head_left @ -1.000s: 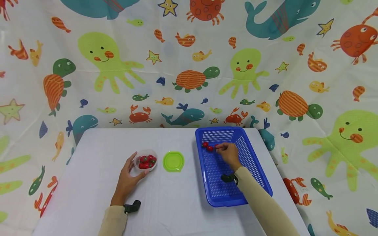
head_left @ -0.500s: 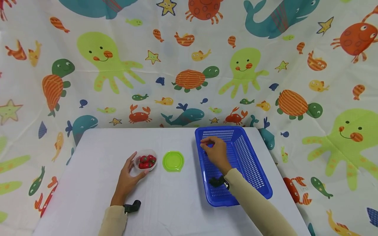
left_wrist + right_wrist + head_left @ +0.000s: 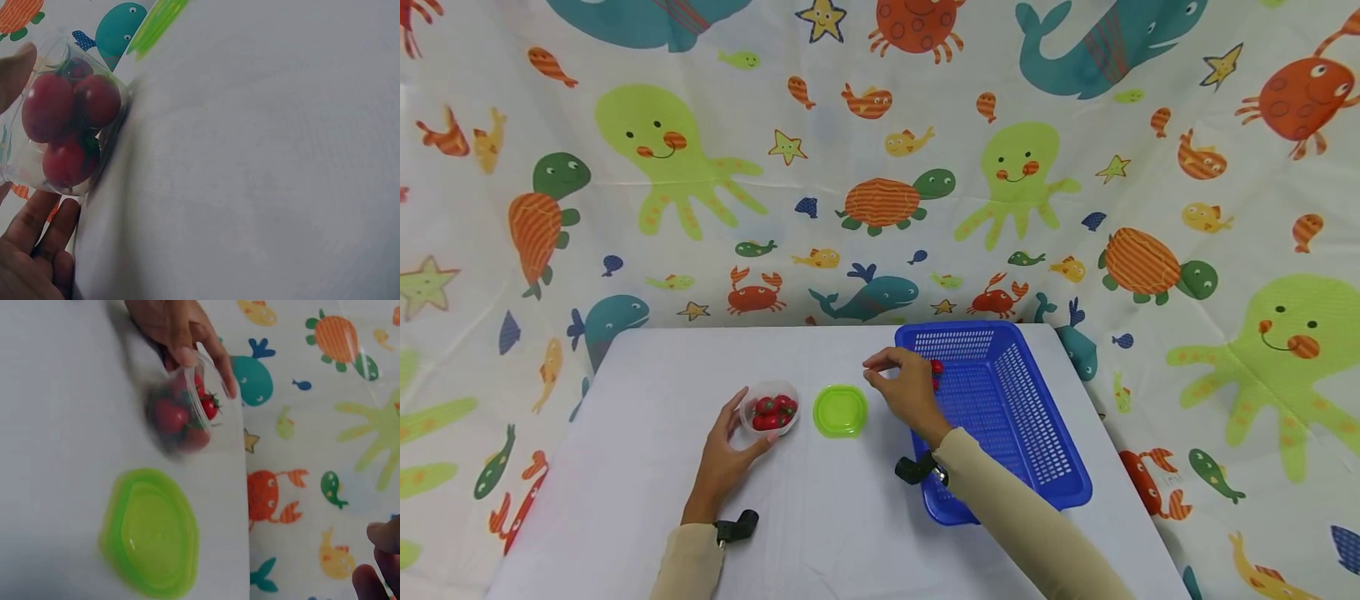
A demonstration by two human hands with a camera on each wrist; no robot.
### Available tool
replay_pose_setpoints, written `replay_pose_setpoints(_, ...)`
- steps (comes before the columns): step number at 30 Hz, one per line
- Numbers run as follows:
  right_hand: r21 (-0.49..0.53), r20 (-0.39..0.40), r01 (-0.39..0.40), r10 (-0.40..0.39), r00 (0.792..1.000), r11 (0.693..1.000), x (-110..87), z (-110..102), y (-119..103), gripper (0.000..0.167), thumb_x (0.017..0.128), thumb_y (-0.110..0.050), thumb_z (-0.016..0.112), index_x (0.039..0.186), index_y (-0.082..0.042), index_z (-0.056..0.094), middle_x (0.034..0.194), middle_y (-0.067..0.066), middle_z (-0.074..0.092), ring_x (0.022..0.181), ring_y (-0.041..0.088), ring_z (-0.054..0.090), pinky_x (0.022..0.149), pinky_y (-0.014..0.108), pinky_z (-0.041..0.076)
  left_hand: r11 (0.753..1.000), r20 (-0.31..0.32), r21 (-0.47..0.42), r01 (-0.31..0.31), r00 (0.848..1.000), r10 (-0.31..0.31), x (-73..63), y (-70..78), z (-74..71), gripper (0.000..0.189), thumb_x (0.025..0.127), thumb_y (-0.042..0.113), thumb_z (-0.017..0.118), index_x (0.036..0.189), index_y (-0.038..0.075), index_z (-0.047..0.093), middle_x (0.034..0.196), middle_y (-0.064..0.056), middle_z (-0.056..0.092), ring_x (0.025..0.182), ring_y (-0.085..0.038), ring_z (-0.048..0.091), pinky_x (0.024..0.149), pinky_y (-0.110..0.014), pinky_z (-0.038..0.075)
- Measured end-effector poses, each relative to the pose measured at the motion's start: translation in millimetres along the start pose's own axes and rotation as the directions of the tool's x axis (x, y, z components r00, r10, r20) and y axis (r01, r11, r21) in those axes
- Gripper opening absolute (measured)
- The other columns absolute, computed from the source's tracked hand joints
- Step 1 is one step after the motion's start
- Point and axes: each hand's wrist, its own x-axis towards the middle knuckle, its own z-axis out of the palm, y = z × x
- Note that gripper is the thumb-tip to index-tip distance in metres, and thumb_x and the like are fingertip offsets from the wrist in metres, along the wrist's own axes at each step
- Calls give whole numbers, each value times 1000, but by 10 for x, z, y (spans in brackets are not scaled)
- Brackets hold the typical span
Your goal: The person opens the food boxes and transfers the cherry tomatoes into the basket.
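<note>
My left hand [image 3: 727, 450] holds a small clear plastic tub [image 3: 751, 398] from its left side, thumb and fingers around it. Several red cherry tomatoes [image 3: 49, 107] with green stems lie inside. Just right of the tub, a bright green lid [image 3: 840, 411] rests flat on the table. My right hand [image 3: 910, 396] is raised over the left rim of the blue basket [image 3: 1078, 487], fingertips pinched together and pointing left. A cherry tomato appears pinched there, almost wholly hidden by the fingers. In the right wrist view only fingertips [image 3: 384, 536] show at the right edge.
Beside the right hand, red cherry tomatoes [image 3: 936, 367] lie in the basket's far left part; the hand may hide others. The white table [image 3: 827, 517] ends at a sea-animal patterned curtain [image 3: 820, 200]. Both wrists wear small black cameras [image 3: 916, 469].
My right hand has moved left from inside the basket to beyond its left rim, fingers still pinched. The left hand, tub and green lid have stayed in place.
</note>
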Motion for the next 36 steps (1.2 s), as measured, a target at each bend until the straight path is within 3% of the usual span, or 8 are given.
replay_pose_setpoints(7,-41,71,-45,48,996,998,-27,232,-110,13,95,-17,82,106,-23,81,104,-5,78,104,17,71,83,27,61,1000,1,5,9,1000,-9,5,-3,14,101,89,44,86,169,35,25,176,-9,31,161,-44,30,129,-66,26)
replay_pose_setpoints(11,-53,103,-58,63,993,997,-59,355,-137,14,95,-20,82,107,-26,80,106,-8,78,105,16,72,90,35,63,1000,-1,11,8,1000,-8,3,-4,18,101,89,44,85,169,36,25,175,-10,31,161,-43,30,129,-66,27)
replay_pose_setpoints(16,2,134,-33,33,990,999,-89,495,-150,15,93,-12,83,105,-22,81,102,-7,79,103,12,72,104,45,59,1000,-6,8,8,1000,-8,3,-10,16,101,89,44,86,169,36,25,176,-10,29,161,-43,30,129,-65,26)
replay_pose_setpoints(32,49,188,9,-18,982,999,-181,834,-179,16,92,-9,83,103,-20,81,102,-4,80,97,8,71,100,52,60,1000,-19,19,0,1000,0,16,-6,33,101,89,42,86,169,34,25,174,-12,35,160,-43,33,128,-67,27)
replay_pose_setpoints(36,20,200,13,-17,980,1000,-202,901,-178,16,93,-10,83,105,-20,81,103,-4,81,96,6,71,98,48,59,1000,-21,16,-8,1000,9,4,2,31,102,89,42,87,169,33,26,174,-13,35,160,-44,33,128,-68,27)
